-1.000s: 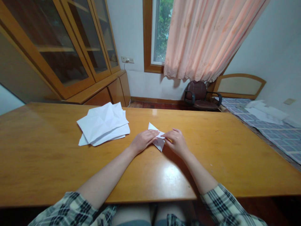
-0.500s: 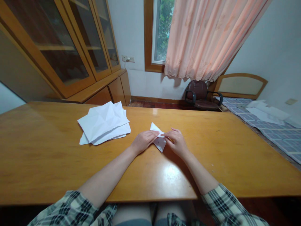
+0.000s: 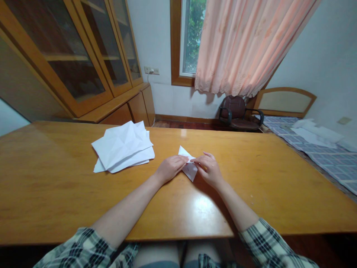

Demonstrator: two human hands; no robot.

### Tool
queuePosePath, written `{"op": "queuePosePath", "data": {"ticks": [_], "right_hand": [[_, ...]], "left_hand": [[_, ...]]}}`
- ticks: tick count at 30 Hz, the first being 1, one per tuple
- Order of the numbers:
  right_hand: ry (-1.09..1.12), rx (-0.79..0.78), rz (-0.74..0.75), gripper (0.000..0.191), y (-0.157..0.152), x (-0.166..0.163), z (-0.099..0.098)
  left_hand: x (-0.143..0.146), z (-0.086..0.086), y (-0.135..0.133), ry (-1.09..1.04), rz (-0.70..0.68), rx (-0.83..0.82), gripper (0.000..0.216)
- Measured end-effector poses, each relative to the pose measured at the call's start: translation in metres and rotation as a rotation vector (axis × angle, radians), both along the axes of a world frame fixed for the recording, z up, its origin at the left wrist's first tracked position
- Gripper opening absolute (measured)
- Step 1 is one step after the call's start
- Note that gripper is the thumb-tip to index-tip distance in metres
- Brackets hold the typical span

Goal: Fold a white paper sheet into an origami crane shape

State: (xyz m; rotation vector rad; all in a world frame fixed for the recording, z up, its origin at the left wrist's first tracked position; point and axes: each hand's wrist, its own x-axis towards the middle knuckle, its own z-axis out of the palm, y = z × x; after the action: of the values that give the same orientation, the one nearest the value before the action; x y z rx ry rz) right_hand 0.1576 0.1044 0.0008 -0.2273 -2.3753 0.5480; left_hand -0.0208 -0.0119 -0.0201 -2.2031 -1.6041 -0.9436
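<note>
At the near edge of the surface (image 3: 178, 219), the plaid sleeves (image 3: 92, 242) are cut off by the bottom of the view, and both near corners lie out of sight. Further in, well clear of that edge, the folded paper (image 3: 190, 172) sits between the hands. The left hand (image 3: 171, 167) lies over its left side, fingers together; whether the thumb pinches underneath cannot be told. The right hand's grip (image 3: 209, 169) seems closed, thumb and fingertips on the paper's right-hand edge.

Folding looks well along: the sheet is down to a small shape, with one point toward the far edge and another toward the near edge. The middle part under the fingertips seems unfinished; how many folds are left cannot be judged, since the fingers hide the centre and the creases are too small to read.

Beyond and to the left, close to the far edge, lies a stack of white sheets (image 3: 122, 145), the top one creased but opened out; the overlap hides their number.
</note>
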Motion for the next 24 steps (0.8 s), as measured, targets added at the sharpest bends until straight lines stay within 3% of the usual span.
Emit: {"op": "queuePosePath", "data": {"ticks": [14, 24], "right_hand": [[-0.037, 0.045, 0.034, 0.018, -0.0028, 0.0017, 0.0047], [0.003, 0.116, -0.077, 0.015, -0.0043, -0.0079, -0.005]], "left_hand": [[0.0002, 0.002, -0.0005, 0.006, -0.012, -0.022, 0.025], [0.0004, 0.0, -0.0006, 0.064, -0.005, -0.017, 0.027]]}}
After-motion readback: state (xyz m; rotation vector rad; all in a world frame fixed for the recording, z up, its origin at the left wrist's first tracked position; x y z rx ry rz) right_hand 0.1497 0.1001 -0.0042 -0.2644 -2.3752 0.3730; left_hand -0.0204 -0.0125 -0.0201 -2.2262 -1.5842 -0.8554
